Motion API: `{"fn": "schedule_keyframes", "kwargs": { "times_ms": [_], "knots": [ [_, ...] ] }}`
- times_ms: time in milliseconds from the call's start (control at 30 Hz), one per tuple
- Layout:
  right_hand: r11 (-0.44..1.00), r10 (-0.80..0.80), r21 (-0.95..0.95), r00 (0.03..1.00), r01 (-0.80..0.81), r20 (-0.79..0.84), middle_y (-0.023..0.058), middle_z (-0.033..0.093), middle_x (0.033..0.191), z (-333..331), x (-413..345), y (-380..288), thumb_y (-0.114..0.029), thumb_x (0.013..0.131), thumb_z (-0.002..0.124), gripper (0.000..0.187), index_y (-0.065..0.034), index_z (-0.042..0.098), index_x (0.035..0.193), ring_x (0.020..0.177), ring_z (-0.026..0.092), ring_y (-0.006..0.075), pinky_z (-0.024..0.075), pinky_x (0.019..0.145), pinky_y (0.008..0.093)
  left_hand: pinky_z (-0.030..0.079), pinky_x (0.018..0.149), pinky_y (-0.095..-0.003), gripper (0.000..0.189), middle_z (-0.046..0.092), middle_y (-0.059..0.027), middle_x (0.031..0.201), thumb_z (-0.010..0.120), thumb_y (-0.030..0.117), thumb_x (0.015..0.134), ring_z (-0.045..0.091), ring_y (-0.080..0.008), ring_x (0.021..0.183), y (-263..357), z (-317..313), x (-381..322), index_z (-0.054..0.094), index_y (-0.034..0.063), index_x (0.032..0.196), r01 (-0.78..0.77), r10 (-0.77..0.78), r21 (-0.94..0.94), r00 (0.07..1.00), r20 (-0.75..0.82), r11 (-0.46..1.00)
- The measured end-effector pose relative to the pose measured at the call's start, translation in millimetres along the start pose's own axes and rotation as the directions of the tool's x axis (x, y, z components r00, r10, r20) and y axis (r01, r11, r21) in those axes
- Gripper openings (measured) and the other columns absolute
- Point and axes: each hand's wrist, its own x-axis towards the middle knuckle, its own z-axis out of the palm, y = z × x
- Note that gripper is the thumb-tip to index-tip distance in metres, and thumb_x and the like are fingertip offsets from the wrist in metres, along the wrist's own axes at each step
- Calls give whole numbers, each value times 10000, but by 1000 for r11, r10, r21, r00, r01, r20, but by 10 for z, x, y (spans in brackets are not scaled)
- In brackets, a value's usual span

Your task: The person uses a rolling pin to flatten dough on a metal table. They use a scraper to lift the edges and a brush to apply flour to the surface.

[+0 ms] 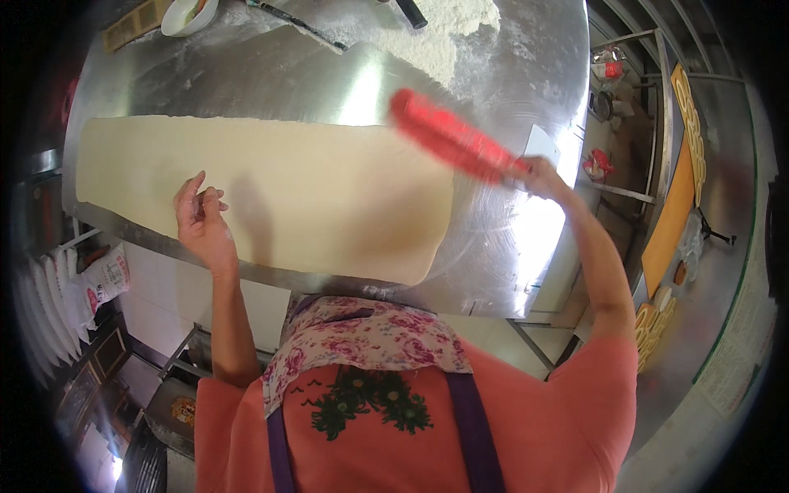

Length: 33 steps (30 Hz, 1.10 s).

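A wide, thin sheet of rolled dough (pixel 320 191) lies flat on the steel table (pixel 246 80). My right hand (pixel 539 179) grips the handle end of a red bench brush (pixel 453 135), blurred by motion. The brush hangs over the dough's right end and the bare steel beside it. Close behind the right hand, a white flat scraper (pixel 541 143) is partly hidden. Over the left part of the dough is my left hand (pixel 202 215), its fingers loosely bent and apart with nothing in them. A shadow falls on the dough beside it.
Loose flour (pixel 441 43) covers the table's far side, near a black-handled tool (pixel 411 13) and a thin dark rod (pixel 299 23). A white bowl (pixel 189 15) sits at far left. Shaped dough pieces lie on a wooden board (pixel 689 123) at right; stacked white bags (pixel 68 296) stand lower left.
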Motion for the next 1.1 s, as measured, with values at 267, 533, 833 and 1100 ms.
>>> {"fn": "schedule_keyframes", "kwargs": {
  "times_ms": [267,533,833,1100],
  "knots": [
    [955,-294,170,848,242,441,41,624,725,846,-348,-889,-300,862,644,336,-50,658,1085,709,548,143,454,674,328,476,623,-220,276,535,-62,1115,520,-67,860,578,-102,789,-3,-80,-14,623,7,1105,12,-12,2,999,-41,1000],
    [952,-297,114,949,285,103,5,563,632,645,143,-1416,-392,880,612,374,-52,676,1025,491,460,75,390,442,262,480,618,-213,258,543,-71,1103,535,-62,846,581,-107,766,-29,-378,-42,634,20,1069,-40,34,-41,992,-123,998],
    [925,-80,377,995,49,67,-63,437,546,1279,651,-2815,-419,850,643,352,-68,614,861,420,346,44,278,383,219,472,665,-223,249,561,-74,1043,549,-58,834,560,-103,782,-161,-983,276,643,26,1049,-114,123,50,965,-234,992],
    [830,-72,551,996,85,-44,-65,356,543,1595,718,-3961,-408,868,629,317,-111,564,779,393,305,48,257,354,212,455,615,-217,250,552,-76,1065,524,-58,835,549,-97,747,-1118,-1850,805,631,1,1053,-18,28,48,972,-233,999]
  ]
}}
